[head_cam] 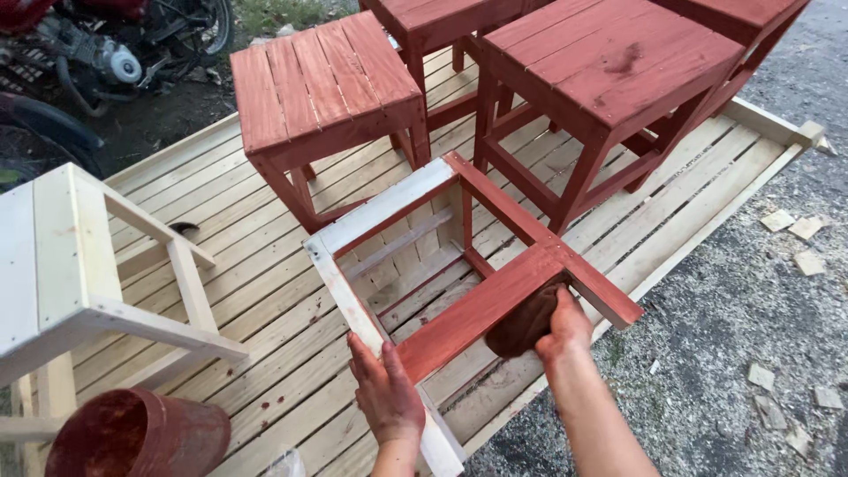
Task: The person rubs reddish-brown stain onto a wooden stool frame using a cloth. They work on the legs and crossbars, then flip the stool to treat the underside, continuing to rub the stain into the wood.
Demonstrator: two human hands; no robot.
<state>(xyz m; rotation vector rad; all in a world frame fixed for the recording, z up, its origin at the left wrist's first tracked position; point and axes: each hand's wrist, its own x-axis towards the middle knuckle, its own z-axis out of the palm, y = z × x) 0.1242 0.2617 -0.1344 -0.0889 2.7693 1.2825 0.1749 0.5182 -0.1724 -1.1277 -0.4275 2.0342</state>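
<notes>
Two hands: left hand [389, 395] gripping stool [424, 265], right hand [561, 327] clutching rag [524, 325]

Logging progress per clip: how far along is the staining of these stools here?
Done: three red stools stand fully stained. In hand: the overturned stool is partly red; the right hand presses a stained rag on its rail, and the left hand steadies a bare leg. Left: its pale legs, plus the unstained stool.
</notes>
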